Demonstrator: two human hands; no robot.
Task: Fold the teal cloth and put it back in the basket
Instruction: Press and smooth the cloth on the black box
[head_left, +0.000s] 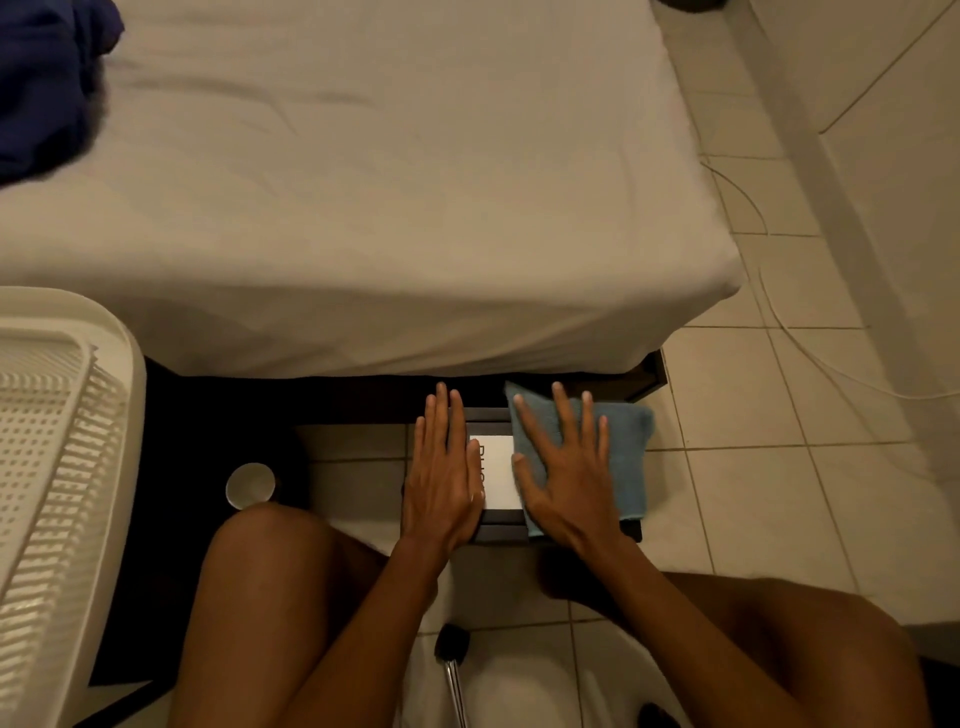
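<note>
The teal cloth (626, 457) lies folded on the right half of a dark box with a white label (496, 475) on the floor by the bed. My right hand (563, 467) rests flat on the cloth with fingers spread. Just left of it, my left hand (447, 467) lies flat on the box's left side, fingers together, holding nothing. The white perforated basket (57, 467) stands at the far left, apart from both hands.
A bed with a beige sheet (363, 208) fills the upper view; dark blue fabric (41, 78) lies on its far left corner. A small white cup (250, 486) sits on the floor near my left knee. Tiled floor and a thin cable (769, 291) run to the right.
</note>
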